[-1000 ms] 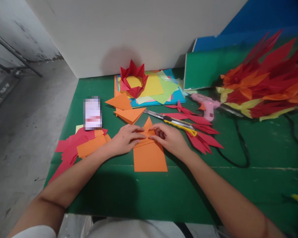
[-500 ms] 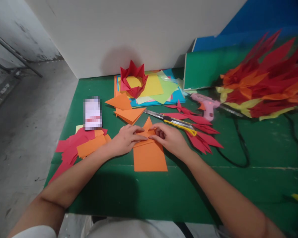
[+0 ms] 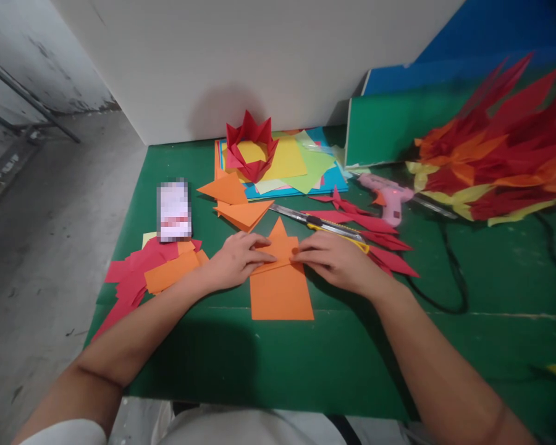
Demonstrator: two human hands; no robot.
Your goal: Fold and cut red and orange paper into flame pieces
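Note:
An orange paper sheet (image 3: pixel 280 290) lies on the green table (image 3: pixel 269 364), its far end folded into a point. My left hand (image 3: pixel 238 259) presses on the fold from the left, fingers stretched flat over the paper. From the right, my right hand (image 3: pixel 336 259) lies flat along the same crease, fingertips touching the orange paper. Neither hand lifts the sheet.
Folded orange triangles (image 3: pixel 238 207) lie just beyond the hands. A yellow utility knife (image 3: pixel 324 227) and red paper spikes (image 3: pixel 380 247) sit to the right, with a pink glue gun (image 3: pixel 389 198) and its black cord (image 3: pixel 449 278). Red and orange scraps (image 3: pixel 152 272) are at left; a red paper crown (image 3: pixel 250 148) on coloured sheets at back.
My right hand has slid to the right along the crease and flattened out. The left hand has stayed in place on the fold.

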